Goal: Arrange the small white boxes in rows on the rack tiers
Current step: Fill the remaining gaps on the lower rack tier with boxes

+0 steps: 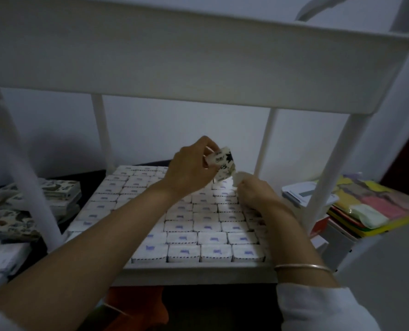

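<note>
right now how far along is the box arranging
Done: rows of white boxes cover nearly all the lower tier. In hand: the left hand holds one printed box above the back rows; the right hand pinches a small white piece beside it. Left: setting that box down; the upper tier shows only its underside.

Under the rack's upper tier (174, 56), our left hand (189, 168) holds one small box (223, 164) above the far middle of the lower tier (198, 271), where rows of boxes (205, 225) lie side by side from the front rim to the back. Our right hand (253, 192) sits just right of and below the held box, close over the rows, pinching a small scrap (240, 179). A stack of larger boxes (26, 211) lies left of the rack, beyond its front left post (38, 187). A pile of folders (365, 206) lies to the right, behind the front right post (330, 175). A wall (174, 130) stands behind it all.
</note>
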Demonstrator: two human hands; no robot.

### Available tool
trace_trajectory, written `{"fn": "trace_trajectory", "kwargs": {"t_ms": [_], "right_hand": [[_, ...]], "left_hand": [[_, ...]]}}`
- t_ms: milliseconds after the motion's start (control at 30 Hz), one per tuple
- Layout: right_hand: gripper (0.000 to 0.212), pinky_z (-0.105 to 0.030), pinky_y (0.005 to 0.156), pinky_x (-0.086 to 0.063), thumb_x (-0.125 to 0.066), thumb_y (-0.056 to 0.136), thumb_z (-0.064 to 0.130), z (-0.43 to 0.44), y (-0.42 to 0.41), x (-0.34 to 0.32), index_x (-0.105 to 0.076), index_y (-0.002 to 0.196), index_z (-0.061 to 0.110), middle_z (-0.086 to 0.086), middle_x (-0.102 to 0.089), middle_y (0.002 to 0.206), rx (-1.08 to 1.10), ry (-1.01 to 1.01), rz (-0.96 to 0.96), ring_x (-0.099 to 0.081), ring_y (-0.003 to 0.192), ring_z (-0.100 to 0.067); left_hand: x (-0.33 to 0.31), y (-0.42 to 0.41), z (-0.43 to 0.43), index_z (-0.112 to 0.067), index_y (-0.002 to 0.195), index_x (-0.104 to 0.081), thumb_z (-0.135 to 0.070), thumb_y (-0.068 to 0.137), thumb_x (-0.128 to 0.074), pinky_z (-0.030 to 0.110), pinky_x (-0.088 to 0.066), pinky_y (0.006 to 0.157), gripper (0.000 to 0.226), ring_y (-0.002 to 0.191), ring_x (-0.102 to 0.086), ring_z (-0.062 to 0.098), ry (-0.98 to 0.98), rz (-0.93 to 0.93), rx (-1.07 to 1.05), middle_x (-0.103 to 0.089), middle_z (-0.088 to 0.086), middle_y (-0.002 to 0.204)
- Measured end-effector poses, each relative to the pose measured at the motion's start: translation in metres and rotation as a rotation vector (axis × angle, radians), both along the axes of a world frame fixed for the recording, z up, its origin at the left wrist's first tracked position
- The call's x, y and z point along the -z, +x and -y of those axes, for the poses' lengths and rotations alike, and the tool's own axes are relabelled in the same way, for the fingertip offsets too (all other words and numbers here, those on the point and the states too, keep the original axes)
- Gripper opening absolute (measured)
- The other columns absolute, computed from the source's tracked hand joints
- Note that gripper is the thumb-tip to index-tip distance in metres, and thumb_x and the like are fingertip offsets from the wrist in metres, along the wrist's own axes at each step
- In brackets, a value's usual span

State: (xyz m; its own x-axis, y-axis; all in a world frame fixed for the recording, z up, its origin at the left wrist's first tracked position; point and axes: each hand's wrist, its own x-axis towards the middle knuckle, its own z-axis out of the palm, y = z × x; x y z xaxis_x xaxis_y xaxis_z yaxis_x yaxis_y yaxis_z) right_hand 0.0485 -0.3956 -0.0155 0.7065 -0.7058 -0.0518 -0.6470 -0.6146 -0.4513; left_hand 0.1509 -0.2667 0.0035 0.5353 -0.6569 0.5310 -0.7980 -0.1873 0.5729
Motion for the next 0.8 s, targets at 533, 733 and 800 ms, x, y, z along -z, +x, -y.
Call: {"fn": "trace_trajectory", "kwargs": {"t_ms": [533, 733, 800], "right_hand": [[0.035, -0.031, 0.076, -0.034, -0.035, 0.095, 0.003, -0.011, -0.024, 0.013, -0.037, 0.129, 0.008, -0.015, -0.056, 0.119, 0.043, -0.222, 0.159, -0.049, 0.108, -0.030], [0.049, -0.029, 0.096, -0.034, -0.044, 0.093, 0.002, -0.018, -0.029, 0.009, -0.035, 0.138, 0.017, -0.007, -0.043, 0.138, -0.059, -0.227, 0.230, -0.041, 0.122, -0.023], [0.046, -0.031, 0.097, -0.036, -0.048, 0.092, 0.007, -0.024, -0.031, 0.008, -0.040, 0.136, 0.017, -0.007, -0.045, 0.136, -0.115, -0.264, 0.253, -0.043, 0.121, -0.023]], "left_hand": [[0.039, 0.022, 0.085, -0.027, 0.101, -0.069, -0.041, 0.080, -0.074, 0.038, -0.039, 0.100, 0.025, 0.089, -0.066, 0.011, 0.304, 0.227, 0.098, -0.073, -0.008, 0.090], [0.038, 0.014, 0.072, -0.034, 0.106, -0.072, -0.023, 0.091, -0.054, 0.043, -0.016, 0.115, 0.027, 0.134, -0.038, 0.018, 0.384, 0.289, 0.082, -0.062, -0.004, 0.127], [0.034, 0.008, 0.054, -0.026, 0.111, -0.071, -0.025, 0.090, -0.048, 0.046, -0.024, 0.113, 0.032, 0.134, -0.041, 0.025, 0.429, 0.278, 0.048, -0.062, 0.001, 0.129]]}}
